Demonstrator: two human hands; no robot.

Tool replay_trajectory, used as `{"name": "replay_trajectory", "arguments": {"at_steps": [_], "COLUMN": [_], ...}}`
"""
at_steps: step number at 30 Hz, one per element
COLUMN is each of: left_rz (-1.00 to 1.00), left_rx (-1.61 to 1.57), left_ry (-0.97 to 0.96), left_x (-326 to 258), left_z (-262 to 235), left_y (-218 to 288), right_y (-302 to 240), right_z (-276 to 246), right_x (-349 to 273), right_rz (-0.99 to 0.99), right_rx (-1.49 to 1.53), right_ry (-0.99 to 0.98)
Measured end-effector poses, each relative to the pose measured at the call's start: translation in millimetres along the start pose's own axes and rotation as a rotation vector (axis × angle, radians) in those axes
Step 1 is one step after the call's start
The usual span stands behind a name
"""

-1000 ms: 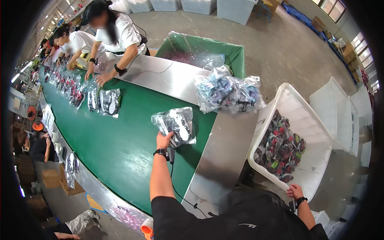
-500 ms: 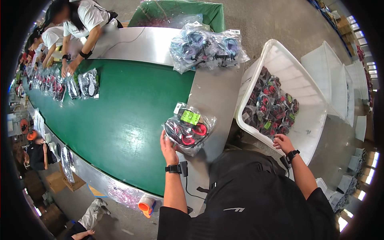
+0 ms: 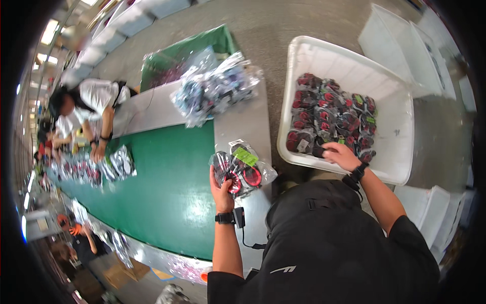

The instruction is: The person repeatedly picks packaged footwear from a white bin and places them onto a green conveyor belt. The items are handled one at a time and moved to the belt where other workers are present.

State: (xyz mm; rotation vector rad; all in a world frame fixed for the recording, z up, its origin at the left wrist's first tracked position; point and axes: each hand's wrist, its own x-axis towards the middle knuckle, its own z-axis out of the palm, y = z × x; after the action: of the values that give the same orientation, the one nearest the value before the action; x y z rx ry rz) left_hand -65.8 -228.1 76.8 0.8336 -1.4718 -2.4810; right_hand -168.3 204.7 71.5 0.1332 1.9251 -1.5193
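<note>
A clear plastic bag with a pair of black and red shoes (image 3: 250, 175) and a bright green label is at the conveyor's end. My left hand (image 3: 221, 191) grips its near left side, thumb over the front and fingers along the edge. Over the near side of the white bin (image 3: 390, 161), my right hand (image 3: 342, 156) has its fingers bent together against the bagged black and red shoes (image 3: 324, 119) in there. What its fingertips pinch, if anything, is hidden. Those bagged shoes lie in rough rows in the bin.
A green conveyor belt (image 3: 172, 202) runs to the left, with bagged shoes (image 3: 121, 162) farther along. Bluish bagged shoes (image 3: 212, 91) are piled on the metal ledge, near a green-lined container (image 3: 190, 48). A co-worker (image 3: 98, 101) bends over the belt. More white bins (image 3: 387, 45) stand at right.
My left hand has closed its thumb over the bagged shoes. My right hand has moved left and farther into the bin, onto the bagged shoes. The view has turned toward the bin.
</note>
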Motion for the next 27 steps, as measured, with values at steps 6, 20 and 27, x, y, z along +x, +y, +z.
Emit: {"name": "replay_trajectory", "arguments": {"at_steps": [6,20,27], "left_rz": [-0.043,-0.126,-0.154], "left_rx": [0.168,0.592,0.625], "left_ry": [-0.320,-0.572,-0.599], "left_x": [-29.2,-65.2,-69.3], "left_z": [141.5,297.4,337.1], "left_y": [19.1,-30.7,-49.4], "right_y": [-81.3,-22.2,1.5], "right_z": [14.9,-97.5,-135.8], "right_x": [1.5,-30.4,-38.5], "right_rz": [-0.214,0.022,0.107], "right_rx": [-0.040,0.321,0.497], "right_ry": [-0.209,-0.272,-0.262]}}
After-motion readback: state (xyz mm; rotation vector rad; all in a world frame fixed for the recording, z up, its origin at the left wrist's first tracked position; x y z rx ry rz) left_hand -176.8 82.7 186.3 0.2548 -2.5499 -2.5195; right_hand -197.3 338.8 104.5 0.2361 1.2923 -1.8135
